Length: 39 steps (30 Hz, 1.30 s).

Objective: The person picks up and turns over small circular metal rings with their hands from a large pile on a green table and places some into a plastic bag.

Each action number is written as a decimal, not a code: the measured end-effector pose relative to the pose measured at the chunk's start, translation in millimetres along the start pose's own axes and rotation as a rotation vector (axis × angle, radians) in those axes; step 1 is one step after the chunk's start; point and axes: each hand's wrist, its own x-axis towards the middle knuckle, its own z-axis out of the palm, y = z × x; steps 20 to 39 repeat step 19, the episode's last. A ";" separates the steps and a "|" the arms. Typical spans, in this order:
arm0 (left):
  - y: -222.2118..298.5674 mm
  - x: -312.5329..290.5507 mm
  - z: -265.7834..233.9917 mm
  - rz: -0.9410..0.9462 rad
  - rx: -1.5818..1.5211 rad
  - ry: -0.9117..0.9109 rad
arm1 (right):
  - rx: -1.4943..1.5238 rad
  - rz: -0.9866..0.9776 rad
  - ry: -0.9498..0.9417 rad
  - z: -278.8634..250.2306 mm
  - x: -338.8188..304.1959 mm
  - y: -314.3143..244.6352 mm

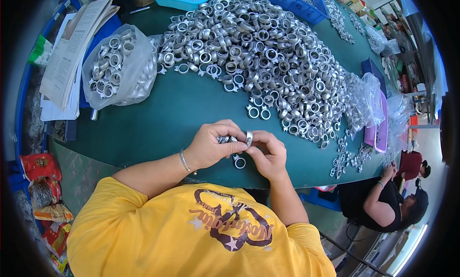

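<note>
Over the near edge of the green table, my left hand (211, 145) and my right hand (270, 155) meet at a silver metal ring (249, 138). The ring stands on edge, pinched between the thumbs and fingers of both hands. A few more metal pieces show by the left palm, partly hidden by its fingers, so I cannot tell whether they are held. Just below them lies a loose metal ring (239, 162), flat on the table. A large heap of similar metal rings with small lugs (268, 51) spreads beyond my hands.
A clear bag of rings (115, 68) stands at left beside stacked papers (67, 56). Blue bins (306, 4) and a light-blue basket (184, 1) line the far side. A pink basket (380, 123) and plastic bags are at right. Another person (383, 205) sits at the lower right.
</note>
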 end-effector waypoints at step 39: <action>-21.4 0.6 -13.2 -0.564 -0.584 -0.140 | -0.057 -0.294 -0.011 -6.1 14.9 -11.0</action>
